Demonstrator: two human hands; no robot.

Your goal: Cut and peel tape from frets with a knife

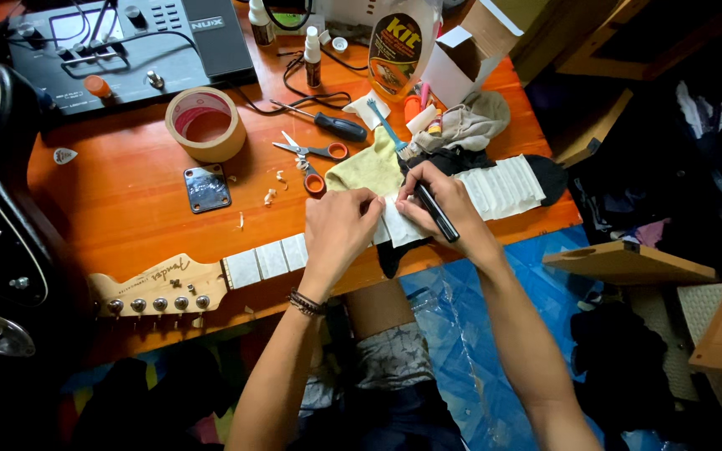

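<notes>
A guitar neck [261,260] lies across the orange table, its fretboard covered in pale masking tape, headstock [156,288] at the left. My left hand [340,230] presses on the taped neck near its middle, fingers pinching the tape. My right hand [444,205] rests just beside it, gripping a black pen-like tool [432,209] whose tip meets the tape. The neck's right end [507,185] rests on a dark cloth.
Roll of brown tape [205,124], orange-handled scissors [311,163], screwdriver [327,124], metal neck plate [207,188], yellow cloth [369,167], toothbrush [386,125], polish bottle [399,46], open cardboard box [470,50], effects unit [127,42] on the table. Black guitar body [2,209] at left.
</notes>
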